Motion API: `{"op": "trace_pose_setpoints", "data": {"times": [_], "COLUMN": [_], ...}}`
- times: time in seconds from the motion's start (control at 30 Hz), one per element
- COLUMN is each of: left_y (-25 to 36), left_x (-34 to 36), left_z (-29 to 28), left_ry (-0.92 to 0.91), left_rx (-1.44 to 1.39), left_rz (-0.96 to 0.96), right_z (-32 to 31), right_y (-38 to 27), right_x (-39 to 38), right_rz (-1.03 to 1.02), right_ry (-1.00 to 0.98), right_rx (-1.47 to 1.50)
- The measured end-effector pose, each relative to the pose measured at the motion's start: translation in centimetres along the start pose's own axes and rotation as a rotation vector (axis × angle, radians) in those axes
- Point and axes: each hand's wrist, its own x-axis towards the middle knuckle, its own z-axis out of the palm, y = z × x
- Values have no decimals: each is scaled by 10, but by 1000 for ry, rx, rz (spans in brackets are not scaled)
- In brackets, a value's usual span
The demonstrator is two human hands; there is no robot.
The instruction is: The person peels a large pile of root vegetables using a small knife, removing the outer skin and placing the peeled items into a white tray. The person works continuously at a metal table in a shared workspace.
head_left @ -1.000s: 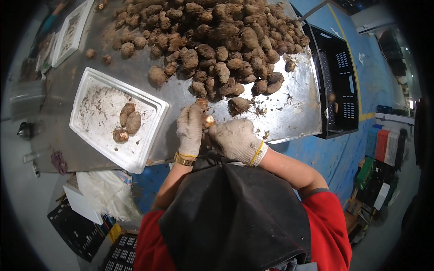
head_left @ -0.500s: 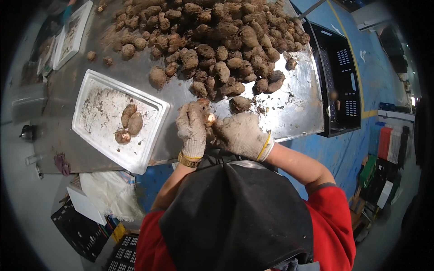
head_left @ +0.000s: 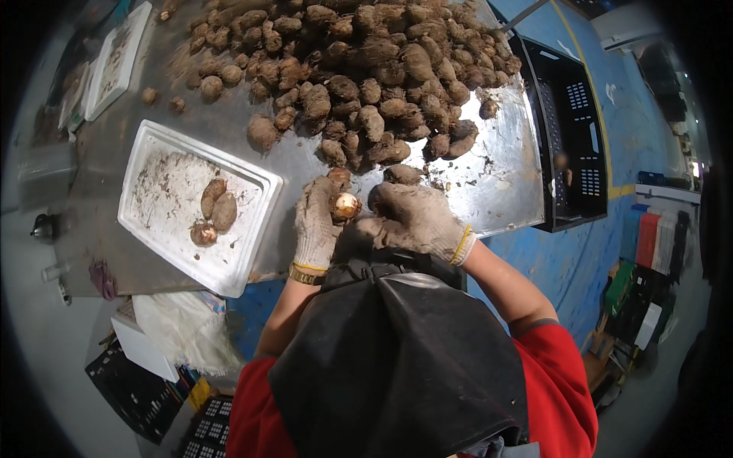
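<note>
My left hand (head_left: 315, 220), in a dirty white knitted glove, is closed round a brown taro (head_left: 347, 206) whose pale cut end faces right. Another taro (head_left: 340, 179) shows just beyond its fingertips; whether the hand holds it too I cannot tell. My right hand (head_left: 420, 217), gloved alike, is curled shut a little to the right, apart from the cut end. Whatever it grips is hidden by the fingers. A loose taro (head_left: 403, 175) lies just beyond the right knuckles. Past both hands rises a big heap of hairy taros (head_left: 382, 84).
On the metal table (head_left: 99, 198) at left sits a white foam tray (head_left: 160, 198) holding several taros (head_left: 224, 211) and scraps. Another white tray (head_left: 114, 65) lies farther left. A black plastic crate (head_left: 569, 145) stands against the right edge. A white sack (head_left: 183, 328) hangs below the table's near edge.
My right hand has drawn away from the left, slightly right and nearer to me. The taro's pale cut end now shows more fully in the left hand.
</note>
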Motion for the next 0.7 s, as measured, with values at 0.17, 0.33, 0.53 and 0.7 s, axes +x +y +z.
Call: {"op": "trace_pose_setpoints", "data": {"times": [0.17,0.33,0.53,0.7], "left_y": [20,-1,41,56], "left_x": [-18,-1,-14,-7], "left_z": [21,14,27,13], "left_ry": [113,104,148,-59], "left_rx": [170,325,-330,-218], "left_rz": [37,126,-317,-193], "right_z": [4,18,22,6], "right_y": [-20,-34,3,17], "right_x": [9,7,-12,-25], "right_rz": [19,19,21,143], "right_ry": [-256,-220,-81,-24], "right_rx": [-201,-154,-128,-102]}}
